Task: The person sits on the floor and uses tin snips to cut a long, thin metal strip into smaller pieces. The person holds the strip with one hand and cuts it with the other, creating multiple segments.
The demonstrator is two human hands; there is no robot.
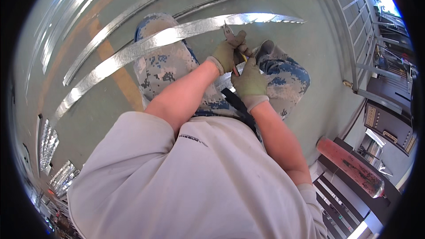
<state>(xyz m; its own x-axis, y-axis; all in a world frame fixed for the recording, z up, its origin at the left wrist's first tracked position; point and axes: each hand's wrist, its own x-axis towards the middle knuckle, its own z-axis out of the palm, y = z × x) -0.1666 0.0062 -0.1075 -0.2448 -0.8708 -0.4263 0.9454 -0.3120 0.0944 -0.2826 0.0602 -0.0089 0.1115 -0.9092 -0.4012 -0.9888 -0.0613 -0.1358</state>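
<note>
The person crouches over a long galvanised metal strip (177,35) that runs across the grey-green floor (310,26) and over the person's knees, and everything here is placed against that strip. The left hand (228,53), in an olive work glove, is closed around the handles of a pair of tin snips (230,35); the tool's blades point up and meet the strip's near edge where it passes the knee. The right hand (250,82), gloved the same way, sits just below the left one, on the near side of the strip, its fingers curled tight around what looks like a narrow offcut of the same bright metal together with the lower, red and yellow end of the snip handles; exactly what it pinches cannot be made out. Both hands touch each other. The strip's far end, to the right of the snips, tapers to a point with a jagged edge. Beyond the strip lie further thin metal strips (133,9), curving away across the floor. Well to the right of the strip stands a metal railing frame (354,40), and nearer the person, lower right, a red cylinder (349,166) rests on a rack.
</note>
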